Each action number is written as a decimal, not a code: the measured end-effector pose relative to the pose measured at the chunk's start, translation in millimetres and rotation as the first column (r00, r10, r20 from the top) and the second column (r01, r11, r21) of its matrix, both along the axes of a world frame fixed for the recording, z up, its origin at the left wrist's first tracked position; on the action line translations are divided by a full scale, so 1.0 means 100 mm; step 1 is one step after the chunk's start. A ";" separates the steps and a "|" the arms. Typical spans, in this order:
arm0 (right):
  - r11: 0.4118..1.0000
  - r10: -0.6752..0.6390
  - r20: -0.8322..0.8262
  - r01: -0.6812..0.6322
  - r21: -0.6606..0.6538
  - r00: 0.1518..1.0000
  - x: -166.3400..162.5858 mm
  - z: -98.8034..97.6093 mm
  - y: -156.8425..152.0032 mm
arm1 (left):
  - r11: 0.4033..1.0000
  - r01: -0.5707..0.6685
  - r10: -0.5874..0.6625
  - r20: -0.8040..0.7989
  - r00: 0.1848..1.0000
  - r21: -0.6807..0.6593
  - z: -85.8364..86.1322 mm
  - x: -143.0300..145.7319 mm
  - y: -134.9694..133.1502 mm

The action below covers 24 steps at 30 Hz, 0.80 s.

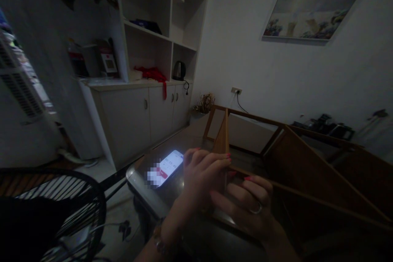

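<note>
A wooden frame (pixel 253 118) with brown panels lies on the table, and one narrow board (pixel 226 131) stands up in it. My left hand (pixel 204 172) is closed over the frame's near side, fingers together and bent across the wood by that board. Beside it, my right hand (pixel 248 208) is curled, its fingertips close to my left hand. Whatever lies between the fingers of my right hand is hidden in the dim light. A phone (pixel 170 166) with a lit screen rests on the table to the left of my hands.
The table (pixel 143 180) has a rounded corner at left. A black woven chair (pixel 92 188) stands beside it, with cables and a plug (pixel 124 229) below. White cabinets (pixel 125 114) line the wall, holding a kettle (pixel 179 70) and red cloth (pixel 152 74). A dark brown panel (pixel 319 168) extends right.
</note>
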State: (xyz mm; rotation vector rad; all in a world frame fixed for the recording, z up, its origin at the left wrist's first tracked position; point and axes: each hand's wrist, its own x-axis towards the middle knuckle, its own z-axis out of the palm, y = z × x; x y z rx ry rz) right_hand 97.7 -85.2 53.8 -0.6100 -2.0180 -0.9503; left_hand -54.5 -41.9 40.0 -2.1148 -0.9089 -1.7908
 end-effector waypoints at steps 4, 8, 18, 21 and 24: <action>0.998 0.033 0.019 -0.032 -0.063 0.999 -0.03 0.01 0.00 | 0.999 -0.007 0.005 -0.028 1.000 -0.043 -0.01 0.00 0.00; 0.997 0.034 -0.009 -0.035 -0.071 0.999 -0.05 0.02 0.00 | 1.000 -0.004 0.004 -0.002 1.000 -0.011 -0.04 0.01 0.02; 0.945 0.184 -0.034 -0.186 -0.268 0.982 -0.01 0.26 -0.03 | 0.998 0.016 -0.019 -0.035 0.999 -0.066 -0.03 -0.03 -0.04; 0.919 0.171 0.006 -0.158 -0.361 0.985 0.04 0.35 -0.11 | 0.998 0.011 -0.014 -0.039 0.999 -0.061 -0.03 -0.02 -0.03; 0.900 0.170 0.009 -0.151 -0.409 0.985 0.08 0.39 -0.16 | 0.998 0.028 -0.030 -0.038 0.999 -0.061 -0.03 -0.01 -0.02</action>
